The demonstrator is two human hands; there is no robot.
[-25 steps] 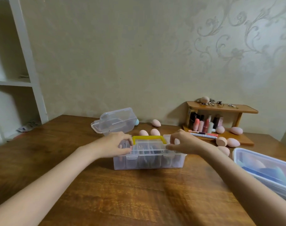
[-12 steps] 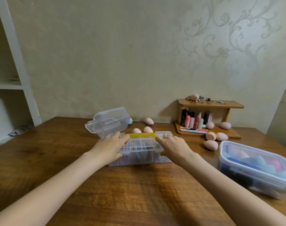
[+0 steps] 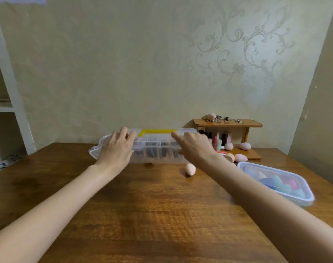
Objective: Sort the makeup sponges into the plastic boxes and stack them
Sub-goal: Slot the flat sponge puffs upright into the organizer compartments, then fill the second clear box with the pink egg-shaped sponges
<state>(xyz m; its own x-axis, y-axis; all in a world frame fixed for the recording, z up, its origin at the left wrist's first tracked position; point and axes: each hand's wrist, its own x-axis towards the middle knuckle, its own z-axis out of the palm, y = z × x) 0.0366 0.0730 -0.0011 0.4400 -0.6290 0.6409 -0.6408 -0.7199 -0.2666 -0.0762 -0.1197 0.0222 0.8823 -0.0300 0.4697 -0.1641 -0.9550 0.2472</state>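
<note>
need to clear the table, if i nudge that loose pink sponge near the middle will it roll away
Probably yes. The pink sponge is egg-shaped and lies on its side on the smooth wooden table, so a nudge would likely send it off in a wobbling curve. It looks soft and light, so fingers should squeeze it easily and it is unlikely to break.

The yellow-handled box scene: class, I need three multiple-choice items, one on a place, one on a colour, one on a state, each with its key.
1. Where is the lidded box of coloured sponges?
A. on the table, at the right
B. on the white shelf
C. on the wooden rack

2. What colour is the lone sponge just below the held box?
A. blue
B. peach
C. green

3. How is the yellow-handled box?
A. lying open
B. resting alone
C. held up by both hands

Answers:
1. A: the lidded box rests on the table.
2. B: the lone sponge is peach.
3. C: left hand and right hand hold the yellow-handled box lifted.
</note>
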